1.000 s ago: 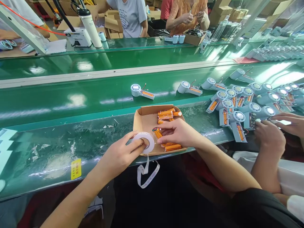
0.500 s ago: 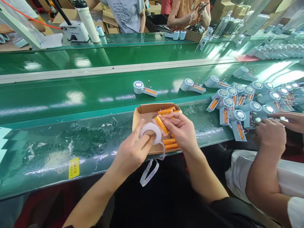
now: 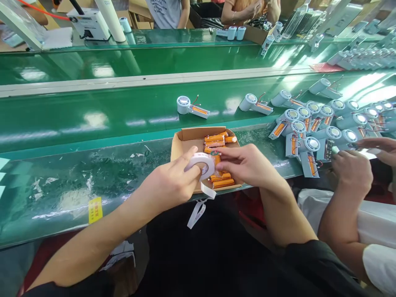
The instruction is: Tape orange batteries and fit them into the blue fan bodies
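My left hand (image 3: 177,175) grips a roll of white tape (image 3: 208,161), with fingers through its core. A loose strip of tape (image 3: 198,212) dangles below it past the bench edge. Close against the roll, my right hand (image 3: 244,165) pinches an orange battery (image 3: 217,159) between thumb and fingers; part of it is hidden behind the fingertips. Both hands are over a shallow cardboard box (image 3: 182,142). Several more orange batteries (image 3: 223,183) lie in the box, mostly at its right side.
Pale blue fan-like housings (image 3: 309,144) crowd the bench at right, and one housing (image 3: 184,105) lies on the green belt (image 3: 139,103) ahead. A co-worker's hands (image 3: 352,169) work at the far right. A yellow label (image 3: 95,209) is stuck to the bench at left.
My right hand has turned, and the battery now sits upright against the roll instead of slanting. The tape roll has tilted and come nearer the battery. The view has shifted slightly downward.
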A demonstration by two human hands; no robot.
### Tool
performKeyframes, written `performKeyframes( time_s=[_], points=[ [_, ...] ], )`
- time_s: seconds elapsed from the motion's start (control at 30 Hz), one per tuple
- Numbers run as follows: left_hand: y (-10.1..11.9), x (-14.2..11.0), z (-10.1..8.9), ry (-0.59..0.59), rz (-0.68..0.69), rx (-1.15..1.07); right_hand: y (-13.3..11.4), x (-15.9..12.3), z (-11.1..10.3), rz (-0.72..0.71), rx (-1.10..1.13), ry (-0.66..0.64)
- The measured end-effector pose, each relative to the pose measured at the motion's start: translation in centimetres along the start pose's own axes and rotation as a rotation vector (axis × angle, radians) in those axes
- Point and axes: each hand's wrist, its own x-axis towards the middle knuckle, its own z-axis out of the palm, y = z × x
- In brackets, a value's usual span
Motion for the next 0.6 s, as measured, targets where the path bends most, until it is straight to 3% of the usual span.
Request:
performKeyframes(
  time_s=[0.1,0.23,0.3,0.37,0.43,0.5,0.6],
  points=[
    [0.6,0.7,0.3,0.128,-0.080,0.080,0.0,0.6,1.5,-0.047,0.398,0.322],
    [2.6,1.7,2.5,0.308,-0.195,-0.001,-0.3,0.7,5.7,-0.111,0.762,0.758],
    [3.5,2.0,3.7,0.319,-0.267,-0.085,-0.3,0.5,7.5,-0.110,0.805,0.825],
    [4.0,2.0,4.7,0.334,-0.294,-0.130,-0.1,0.4,7.9,-0.125,0.776,0.836],
    [4.0,1.6,5.2,0.367,-0.239,-0.150,0.3,0.6,6.5,-0.124,0.704,0.802],
    [3.9,1.2,5.4,0.399,-0.125,-0.166,0.4,1.1,3.6,-0.144,0.645,0.807],
    [3.3,1.0,5.0,0.270,-0.048,-0.188,-0.2,2.0,-1.0,-0.315,0.595,0.982]
  ],
)
